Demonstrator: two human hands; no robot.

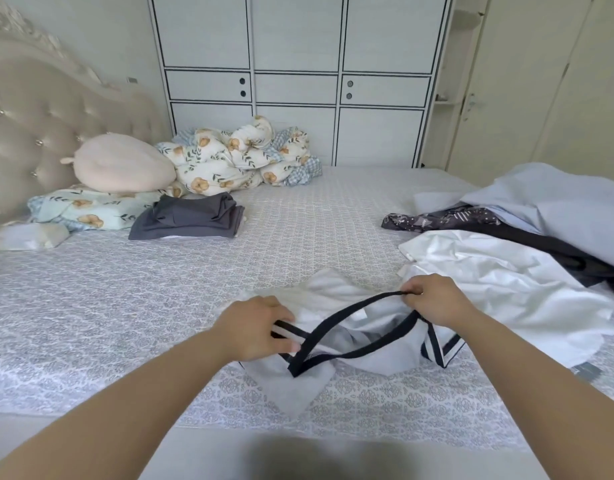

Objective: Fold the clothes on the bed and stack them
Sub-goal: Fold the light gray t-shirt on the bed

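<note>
A white garment with black trim lies crumpled near the front edge of the bed. My left hand pinches its striped edge on the left. My right hand pinches the black band on the right, and the band hangs in a loop between both hands. A folded dark grey stack sits further back on the left. Unfolded clothes lie in a pile at the right: a white piece, a dark patterned one and a pale blue one.
A floral duvet is bunched at the back beside a pink cushion and a floral pillow. The tufted headboard stands at left, a white wardrobe behind the bed.
</note>
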